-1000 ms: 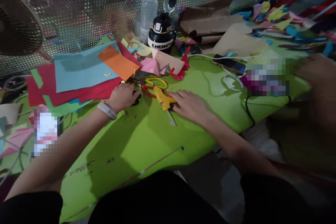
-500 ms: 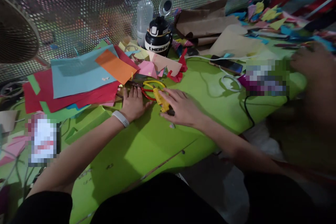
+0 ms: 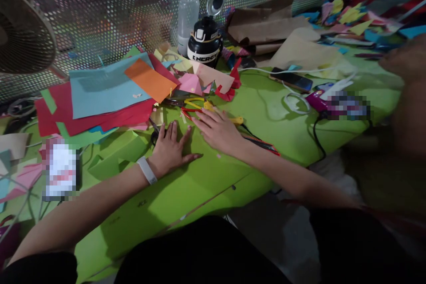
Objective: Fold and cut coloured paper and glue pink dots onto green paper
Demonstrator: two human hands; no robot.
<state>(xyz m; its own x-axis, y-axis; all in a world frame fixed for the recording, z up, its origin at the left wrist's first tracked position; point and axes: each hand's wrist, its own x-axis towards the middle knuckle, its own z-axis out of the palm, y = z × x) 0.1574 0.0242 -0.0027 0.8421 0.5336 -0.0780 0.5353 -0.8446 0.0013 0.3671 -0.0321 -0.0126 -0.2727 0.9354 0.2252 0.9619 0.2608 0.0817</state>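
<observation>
Centrally, on a green bench (image 3: pixel 196 195), the left hand (image 3: pixel 169 150) lies palm down, fingers spread, holding nothing, beside dark scissors (image 3: pixel 154 136). Just right, the right hand (image 3: pixel 218 132) stretches nearly straight fingers across a yellow glue gun (image 3: pixel 237 120); any grip is hidden. Farther left lie paper sheets (image 3: pixel 103 91); beyond, a black bottle (image 3: pixel 204 46) stands.

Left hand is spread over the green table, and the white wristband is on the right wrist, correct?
No, one slip: the head view shows the white wristband on the wrist of the left hand. That hand is indeed spread over the green table.
</observation>
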